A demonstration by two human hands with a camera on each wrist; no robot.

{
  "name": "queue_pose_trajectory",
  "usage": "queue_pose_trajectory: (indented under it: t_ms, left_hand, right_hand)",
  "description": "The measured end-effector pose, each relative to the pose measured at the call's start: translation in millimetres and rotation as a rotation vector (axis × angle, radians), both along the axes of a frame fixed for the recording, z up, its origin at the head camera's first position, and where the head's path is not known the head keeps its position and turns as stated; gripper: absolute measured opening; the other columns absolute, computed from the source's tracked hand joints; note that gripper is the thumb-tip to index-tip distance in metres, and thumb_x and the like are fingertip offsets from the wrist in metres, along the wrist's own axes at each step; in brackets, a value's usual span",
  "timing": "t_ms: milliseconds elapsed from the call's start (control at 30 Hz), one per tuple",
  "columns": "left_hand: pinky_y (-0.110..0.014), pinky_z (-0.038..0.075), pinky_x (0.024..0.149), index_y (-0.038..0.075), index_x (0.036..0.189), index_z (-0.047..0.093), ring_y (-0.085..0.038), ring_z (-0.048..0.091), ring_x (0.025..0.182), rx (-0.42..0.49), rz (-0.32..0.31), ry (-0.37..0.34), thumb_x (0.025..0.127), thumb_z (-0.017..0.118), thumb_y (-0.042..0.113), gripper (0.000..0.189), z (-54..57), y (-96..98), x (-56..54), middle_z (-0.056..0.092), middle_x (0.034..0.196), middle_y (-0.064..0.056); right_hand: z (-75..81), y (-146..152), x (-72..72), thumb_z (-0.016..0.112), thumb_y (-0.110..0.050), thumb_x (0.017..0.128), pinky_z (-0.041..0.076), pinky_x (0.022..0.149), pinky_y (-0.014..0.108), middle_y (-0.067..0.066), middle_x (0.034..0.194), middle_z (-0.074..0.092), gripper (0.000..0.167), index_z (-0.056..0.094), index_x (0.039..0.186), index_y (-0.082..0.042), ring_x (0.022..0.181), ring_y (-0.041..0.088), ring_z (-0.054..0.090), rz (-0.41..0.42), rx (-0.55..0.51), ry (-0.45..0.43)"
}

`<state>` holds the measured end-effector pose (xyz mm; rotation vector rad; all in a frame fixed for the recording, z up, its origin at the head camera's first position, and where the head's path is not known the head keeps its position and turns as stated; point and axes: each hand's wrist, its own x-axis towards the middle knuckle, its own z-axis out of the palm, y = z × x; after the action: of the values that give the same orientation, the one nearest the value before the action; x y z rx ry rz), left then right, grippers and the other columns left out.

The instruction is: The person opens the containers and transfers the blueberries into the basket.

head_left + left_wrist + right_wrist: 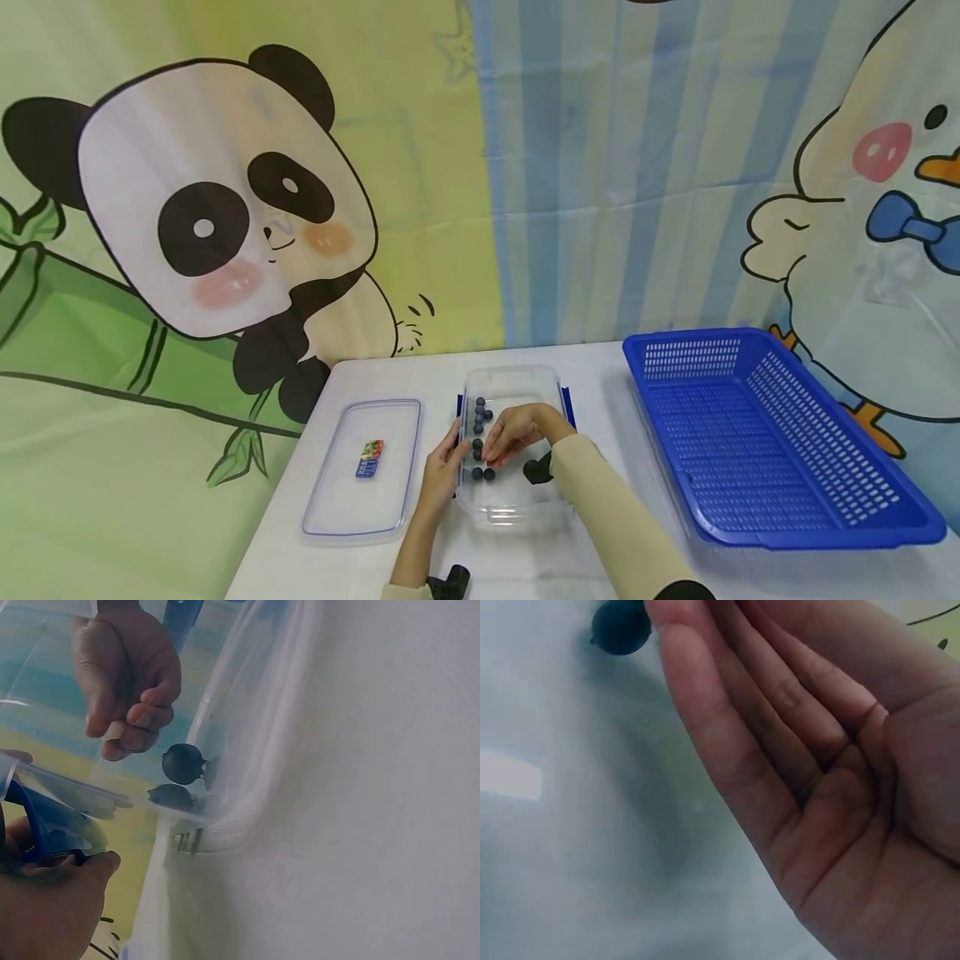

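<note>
A clear plastic box (517,492) with blue side clips stands on the table. Its left side is held by my left hand (441,467); the left wrist view shows the thumb and fingers round a blue clip (45,825). Several dark blue, blueberry-like balls (477,474) with small nubs lie along the box's left part. Over them my right hand (519,427) reaches in with bent fingers, tips right beside a ball. One ball (621,627) shows by the fingertips in the right wrist view, where the tips leave the frame. I cannot tell whether the right fingers pinch a ball.
Left of the box lies a clear lid (330,500) with a blue edge and a colourful label (369,459). A large blue plastic basket (802,533) stands to the right on the white table (510,575). Behind hangs a curtain (600,167) with cartoon animals.
</note>
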<state>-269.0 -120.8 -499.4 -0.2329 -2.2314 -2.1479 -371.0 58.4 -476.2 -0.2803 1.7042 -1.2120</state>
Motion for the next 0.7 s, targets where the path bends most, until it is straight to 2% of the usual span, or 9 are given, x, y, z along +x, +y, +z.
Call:
queue_pose_trajectory:
  t_ms: [100, 267, 567, 700]
  left_hand:
    - [-0.030, 0.020, 0.108, -0.001, 0.141, 0.032, -0.025, 0.024, 0.134, -0.017, 0.006, -0.003, 0.095, 0.051, 0.015, 0.052, -0.4, 0.6, 0.0, 0.027, 0.146, -0.014]
    - [-0.030, 0.020, 0.108, 0.001, 0.141, 0.033, -0.025, 0.024, 0.134, -0.017, 0.021, -0.009, 0.095, 0.053, 0.019, 0.053, -1.5, -0.3, -0.8, 0.028, 0.146, -0.013]
    - [-0.033, 0.020, 0.109, 0.000, 0.141, 0.033, -0.026, 0.023, 0.134, -0.015, 0.012, -0.004, 0.094, 0.054, 0.021, 0.054, -2.1, -0.4, -1.7, 0.027, 0.146, -0.014]
    - [-0.033, 0.020, 0.109, 0.002, 0.141, 0.033, -0.026, 0.023, 0.135, -0.025, 0.016, -0.015, 0.095, 0.053, 0.021, 0.054, -1.4, -1.9, -1.6, 0.027, 0.147, -0.014]
  right_hand:
    - [-3.8, 3.3, 4.1, 0.066, 0.002, 0.082, 0.055, 0.077, 0.031, 0.017, 0.087, 0.069, 0.011, 0.070, 0.092, 0.004, 0.073, 0.019, 0.067, -0.070, 0.052, -0.001]
    - [-7.6, 3.1, 8.0, 0.066, 0.001, 0.082, 0.055, 0.078, 0.030, 0.018, 0.089, 0.069, 0.010, 0.070, 0.090, 0.004, 0.073, 0.020, 0.067, -0.150, 0.122, -0.044]
    - [-9.0, -0.1, 17.9, 0.064, 0.003, 0.082, 0.054, 0.080, 0.031, 0.020, 0.087, 0.068, 0.010, 0.070, 0.090, 0.006, 0.073, 0.022, 0.068, -0.242, 0.135, -0.028]
    - [-6.2, -4.2, 21.7, 0.067, 0.001, 0.081, 0.054, 0.080, 0.030, 0.021, 0.087, 0.068, 0.011, 0.070, 0.090, 0.007, 0.072, 0.021, 0.068, -0.289, 0.169, -0.063]
